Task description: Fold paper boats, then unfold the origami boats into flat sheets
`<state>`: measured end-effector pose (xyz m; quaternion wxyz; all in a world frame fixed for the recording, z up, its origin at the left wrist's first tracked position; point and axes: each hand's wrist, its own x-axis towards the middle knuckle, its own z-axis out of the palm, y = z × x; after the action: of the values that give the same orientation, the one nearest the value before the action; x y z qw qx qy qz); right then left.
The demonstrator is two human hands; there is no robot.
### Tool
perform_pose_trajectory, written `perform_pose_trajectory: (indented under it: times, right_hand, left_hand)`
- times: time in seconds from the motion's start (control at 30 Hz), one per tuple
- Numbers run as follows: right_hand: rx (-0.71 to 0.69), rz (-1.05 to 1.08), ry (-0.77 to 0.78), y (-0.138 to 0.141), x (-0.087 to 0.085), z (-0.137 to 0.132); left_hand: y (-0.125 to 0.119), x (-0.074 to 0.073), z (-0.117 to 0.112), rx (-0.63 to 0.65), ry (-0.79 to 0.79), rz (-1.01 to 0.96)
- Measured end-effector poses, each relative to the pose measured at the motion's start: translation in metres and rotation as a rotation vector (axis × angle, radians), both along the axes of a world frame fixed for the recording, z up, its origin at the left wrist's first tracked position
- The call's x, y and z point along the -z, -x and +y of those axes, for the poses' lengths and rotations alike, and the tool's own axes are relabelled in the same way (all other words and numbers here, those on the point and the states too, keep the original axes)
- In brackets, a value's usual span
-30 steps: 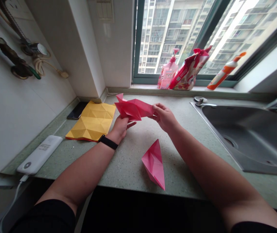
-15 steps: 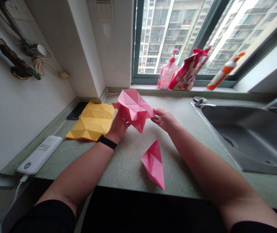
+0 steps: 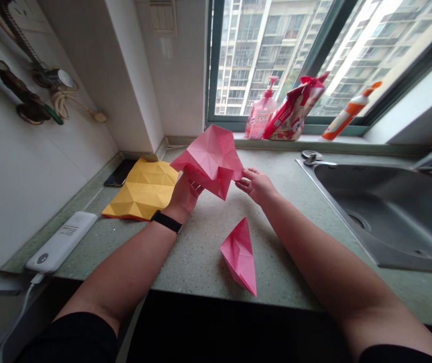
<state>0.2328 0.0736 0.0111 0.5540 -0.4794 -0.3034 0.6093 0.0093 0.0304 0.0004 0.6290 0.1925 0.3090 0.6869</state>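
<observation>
A creased pink paper sheet [image 3: 211, 157] is held up above the green speckled counter [image 3: 201, 247], partly unfolded. My left hand [image 3: 182, 194], with a black band on the wrist, grips its lower left part. The fingertips of my right hand [image 3: 257, 184] pinch its right edge. A folded pink paper boat [image 3: 240, 254] lies on the counter in front of me, between my forearms, touched by neither hand.
Creased yellow paper [image 3: 144, 189] lies at the left, a dark phone [image 3: 119, 172] behind it. A white power bank [image 3: 61, 241] with a cable sits near the left edge. A steel sink [image 3: 397, 214] is at the right. On the windowsill stand a pink pump bottle [image 3: 260, 113], a red pouch [image 3: 295, 108] and an orange bottle [image 3: 348, 113].
The pink paper has opened from a flat folded shape into a wider, upright sheet. Both hands stayed on it and shifted slightly; the boat has not moved.
</observation>
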Motion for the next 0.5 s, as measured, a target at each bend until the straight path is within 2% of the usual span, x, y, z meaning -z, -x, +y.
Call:
perform_pose_trajectory:
  times: [0.1,0.2,0.27,0.43,0.5]
  right_hand:
    - [0.055,0.009,-0.115,0.0,0.001,0.002]
    - [0.078,-0.01,-0.177,0.0,0.003,0.003]
    - [0.068,-0.014,-0.155,0.002,0.005,0.003]
    - [0.024,0.035,-0.115,0.01,0.008,0.0]
    - [0.004,0.067,-0.114,0.012,0.007,-0.003]
  left_hand:
    - [0.001,0.004,0.002,-0.083,-0.015,0.129]
    - [0.002,0.005,0.002,-0.079,-0.016,0.167]
    - [0.001,0.003,0.0,-0.008,-0.036,0.151]
    - [-0.004,0.0,-0.01,0.298,-0.107,0.164]
    - [-0.006,0.002,-0.012,0.354,-0.1,0.197]
